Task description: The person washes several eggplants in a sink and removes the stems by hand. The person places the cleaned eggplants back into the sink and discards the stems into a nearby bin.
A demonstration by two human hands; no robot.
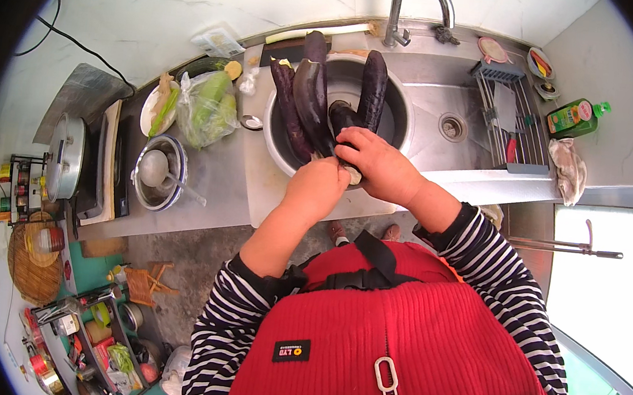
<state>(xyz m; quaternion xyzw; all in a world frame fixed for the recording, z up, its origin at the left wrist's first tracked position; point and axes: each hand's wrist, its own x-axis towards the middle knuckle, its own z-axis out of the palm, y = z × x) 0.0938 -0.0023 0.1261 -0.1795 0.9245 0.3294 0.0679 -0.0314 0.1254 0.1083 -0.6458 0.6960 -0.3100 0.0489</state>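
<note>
A dark purple eggplant (342, 115) is in my right hand (380, 161), tilted over the near rim of a metal basin (408, 101). Its pale end shows just below my fingers. My left hand (318, 183) is closed at that same end, its thumb and fingers pinching there; exactly what lies between them is hidden. Several more eggplants stand in the basin: a glossy one (312, 91) and a slimmer one (287, 97) lean on the left side, and another (373, 86) leans at the right. The basin rests on a whitish board (260, 192) beside the sink.
To the right lies a steel sink (434, 103) with a faucet (394, 11) and a rack (520, 126) holding a cleaver (505, 107). On the left are bagged green vegetables (208, 107), a bowl (159, 196) with a ladle (155, 167), and a lidded pot (66, 156).
</note>
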